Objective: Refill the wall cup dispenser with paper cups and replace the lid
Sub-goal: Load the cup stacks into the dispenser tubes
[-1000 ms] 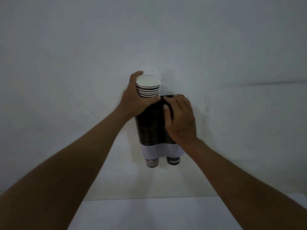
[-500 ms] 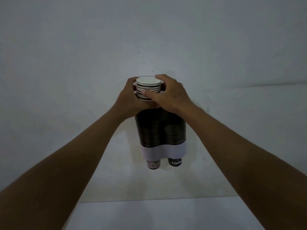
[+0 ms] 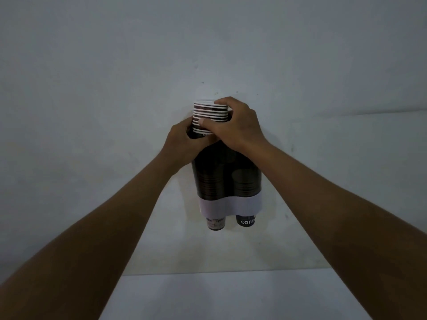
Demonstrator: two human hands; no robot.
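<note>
A dark two-tube cup dispenser (image 3: pixel 227 181) with a white lower band hangs on the wall. A cup bottom pokes out under each tube, a patterned cup (image 3: pixel 215 225) on the left and one marked COFFEE (image 3: pixel 247 222) on the right. A stack of paper cups (image 3: pixel 206 114) with white rims sticks up out of the left tube. My left hand (image 3: pixel 182 142) grips the stack low on its left side. My right hand (image 3: pixel 235 125) curls round the stack's top and right side, thumb across the front. No lid is in view.
The pale wall (image 3: pixel 92 88) fills most of the view. A white tabletop (image 3: pixel 231 296) lies below the dispenser, its back edge against the wall.
My right hand left the top of the right tube and moved up to grip the cup stack. The stack now stands higher out of the left tube, with more rims showing.
</note>
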